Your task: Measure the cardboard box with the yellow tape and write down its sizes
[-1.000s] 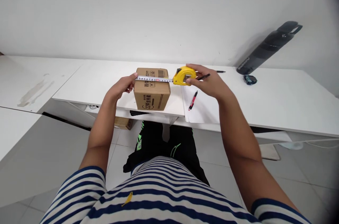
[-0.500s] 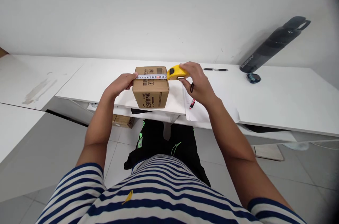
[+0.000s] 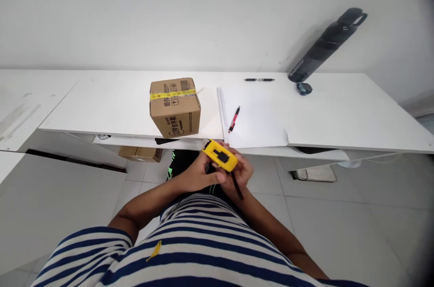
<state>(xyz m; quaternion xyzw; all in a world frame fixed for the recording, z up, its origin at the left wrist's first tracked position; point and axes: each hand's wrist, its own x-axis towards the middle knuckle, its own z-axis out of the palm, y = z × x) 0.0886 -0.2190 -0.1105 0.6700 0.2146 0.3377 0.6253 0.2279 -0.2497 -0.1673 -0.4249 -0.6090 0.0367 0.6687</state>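
Note:
In front of my belly, below the table's front edge, a yellow tape measure (image 3: 222, 156) is in both hands, its blade wound in. My left hand (image 3: 200, 175) is closed on it from the left, thumb pointing right beneath the case. Around the right end curls my right hand (image 3: 242, 171), and a dark wrist strap (image 3: 237, 186) hangs down there. A brown cardboard box (image 3: 176, 108) with printed labels and yellow tape across its top stands on the white table (image 3: 111, 101), apart from both hands.
White paper sheets (image 3: 261, 115) lie right of the box, with a red and black pen (image 3: 234, 119) on them. Behind are a black pen (image 3: 259, 80), a dark bottle (image 3: 322, 47) and a small dark blue object (image 3: 303, 89). Another carton (image 3: 139, 153) sits under the table.
Both hands have left the box and come down towards my body with the tape measure. Its blade, stretched across the box top before, has gone back in. The view has shifted rightward.

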